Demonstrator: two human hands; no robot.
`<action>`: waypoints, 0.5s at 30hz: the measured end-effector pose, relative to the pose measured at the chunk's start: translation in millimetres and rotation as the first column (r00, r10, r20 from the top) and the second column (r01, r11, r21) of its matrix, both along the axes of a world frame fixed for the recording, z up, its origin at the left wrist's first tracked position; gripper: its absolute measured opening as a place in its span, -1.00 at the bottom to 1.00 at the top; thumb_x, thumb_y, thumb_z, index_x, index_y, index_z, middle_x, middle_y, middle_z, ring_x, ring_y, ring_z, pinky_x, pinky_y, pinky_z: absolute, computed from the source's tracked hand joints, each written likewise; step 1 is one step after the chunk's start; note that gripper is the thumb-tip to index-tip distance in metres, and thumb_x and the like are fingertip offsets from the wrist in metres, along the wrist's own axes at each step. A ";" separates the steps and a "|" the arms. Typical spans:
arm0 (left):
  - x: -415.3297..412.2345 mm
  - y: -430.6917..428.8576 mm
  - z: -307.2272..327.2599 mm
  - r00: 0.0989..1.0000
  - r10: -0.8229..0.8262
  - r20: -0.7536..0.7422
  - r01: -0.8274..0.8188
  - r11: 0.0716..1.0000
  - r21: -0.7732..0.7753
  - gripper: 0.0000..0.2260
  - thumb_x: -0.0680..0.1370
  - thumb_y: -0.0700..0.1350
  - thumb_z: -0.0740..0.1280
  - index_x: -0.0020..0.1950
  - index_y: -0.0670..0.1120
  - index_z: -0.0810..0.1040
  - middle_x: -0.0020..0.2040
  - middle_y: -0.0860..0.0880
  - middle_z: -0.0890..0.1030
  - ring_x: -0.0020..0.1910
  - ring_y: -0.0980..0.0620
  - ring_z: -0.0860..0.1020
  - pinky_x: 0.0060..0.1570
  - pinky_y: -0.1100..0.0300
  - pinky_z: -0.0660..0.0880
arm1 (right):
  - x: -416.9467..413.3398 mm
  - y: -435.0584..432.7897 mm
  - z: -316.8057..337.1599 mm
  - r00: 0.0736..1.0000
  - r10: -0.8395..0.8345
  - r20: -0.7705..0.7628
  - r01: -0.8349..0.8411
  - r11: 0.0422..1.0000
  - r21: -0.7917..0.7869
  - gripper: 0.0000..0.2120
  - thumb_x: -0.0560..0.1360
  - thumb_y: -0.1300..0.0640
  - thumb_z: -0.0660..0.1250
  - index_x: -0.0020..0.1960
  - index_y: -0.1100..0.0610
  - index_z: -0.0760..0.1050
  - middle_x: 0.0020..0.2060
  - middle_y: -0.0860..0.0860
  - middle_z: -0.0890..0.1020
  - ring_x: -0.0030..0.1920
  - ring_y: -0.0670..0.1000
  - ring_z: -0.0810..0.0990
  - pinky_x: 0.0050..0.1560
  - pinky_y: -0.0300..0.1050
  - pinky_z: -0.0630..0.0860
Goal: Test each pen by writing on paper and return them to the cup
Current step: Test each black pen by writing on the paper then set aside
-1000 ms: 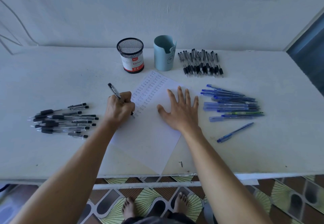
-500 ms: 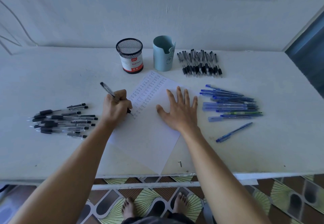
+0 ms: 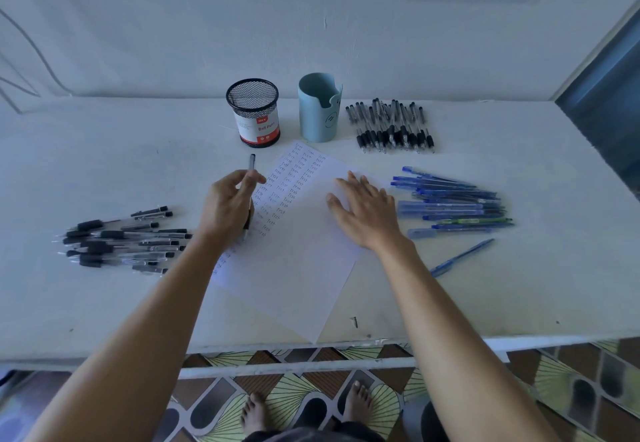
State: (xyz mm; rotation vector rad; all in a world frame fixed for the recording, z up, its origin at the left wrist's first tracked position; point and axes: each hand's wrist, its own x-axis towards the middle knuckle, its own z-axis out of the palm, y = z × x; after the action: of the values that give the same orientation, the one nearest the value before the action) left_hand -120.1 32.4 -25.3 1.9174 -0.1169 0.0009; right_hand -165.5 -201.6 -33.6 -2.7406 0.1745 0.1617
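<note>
My right hand [image 3: 367, 213] lies flat with the fingers spread on the sheet of paper [image 3: 294, 268] at the centre of the frame; I judge this is to pin the sheet so it cannot slide under the writing. The paper's upper left part carries columns of the word "Test".

My left hand [image 3: 228, 206], just left of centre, has its fingers curled round a black pen [image 3: 251, 164]. The cap end sticks up past my fingertips toward the top of the frame, and the tip points down below my palm, close to the paper's left edge. Whether it touches the sheet I cannot tell.

The mesh cup [image 3: 252, 112] and the blue cup [image 3: 319, 109] stand side by side just above the paper, straight ahead of the pen hand, near for a drop-off. No pens stick up out of either.

Black pens [image 3: 121, 240] lie heaped at the left, just beside my left wrist. More black pens [image 3: 391, 126] sit right of the blue cup, and blue pens [image 3: 450, 202] lie just beyond my right hand.
</note>
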 end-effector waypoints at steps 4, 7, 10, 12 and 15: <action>-2.6 -4.8 1.4 0.999 -0.053 0.006 0.052 0.994 0.098 -0.78 0.66 0.04 0.28 -0.06 -0.05 0.62 -0.58 0.02 0.33 -0.59 0.08 0.24 -0.48 0.24 0.21 | -6.8 -4.6 -5.6 0.997 0.022 0.076 -0.021 1.000 -0.015 -0.46 0.67 -0.13 0.04 0.59 0.01 0.12 0.62 -0.04 0.06 0.60 -0.02 -0.02 0.53 0.07 -0.07; 5.6 -15.2 4.1 0.997 -0.052 -0.059 0.068 0.945 0.319 -0.86 0.61 -0.01 0.31 0.01 -0.05 0.60 -0.53 0.08 0.44 -0.48 0.10 0.38 -0.38 0.18 0.27 | -11.4 -0.4 -10.6 0.992 0.030 0.119 -0.022 0.997 -0.070 -0.45 0.67 -0.08 0.05 0.60 0.07 0.09 0.62 0.03 0.05 0.61 0.02 -0.03 0.54 0.06 -0.10; 6.6 -33.2 8.1 0.989 -0.113 -0.092 0.145 0.805 0.576 -0.81 0.55 -0.03 0.29 0.15 0.02 0.53 -0.30 -0.03 0.58 -0.17 -0.09 0.53 -0.26 0.11 0.35 | -10.5 -1.5 -9.9 0.991 0.057 0.117 -0.051 0.997 -0.055 -0.45 0.67 -0.06 0.03 0.60 0.10 0.07 0.62 0.04 0.05 0.61 0.02 -0.05 0.56 0.05 -0.14; 7.1 -48.2 9.3 0.986 -0.141 -0.084 0.160 0.716 0.679 -0.71 0.56 0.01 0.27 0.28 0.04 0.47 -0.02 -0.12 0.62 0.03 -0.20 0.54 -0.16 0.08 0.37 | -10.6 -3.6 -8.9 0.991 0.091 0.097 -0.088 0.995 -0.040 -0.44 0.67 -0.04 0.02 0.62 0.10 0.02 0.62 0.03 0.02 0.61 0.00 -0.08 0.57 0.04 -0.19; 11.1 -70.9 11.3 0.986 -0.153 -0.058 0.145 0.650 0.746 -0.65 0.60 0.08 0.24 0.37 0.03 0.41 0.15 -0.16 0.59 0.10 -0.23 0.54 -0.11 0.07 0.38 | -11.4 -5.4 -8.7 0.988 0.115 0.099 -0.115 0.993 -0.010 -0.44 0.67 -0.01 0.05 0.62 0.09 0.03 0.62 0.01 0.02 0.61 -0.03 -0.10 0.57 0.00 -0.23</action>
State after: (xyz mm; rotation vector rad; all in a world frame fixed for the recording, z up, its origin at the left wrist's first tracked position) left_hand -109.0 -38.5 -14.1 2.7448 -0.3256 -0.1781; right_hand -176.9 -207.0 -42.3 -2.7566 -0.0109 0.0555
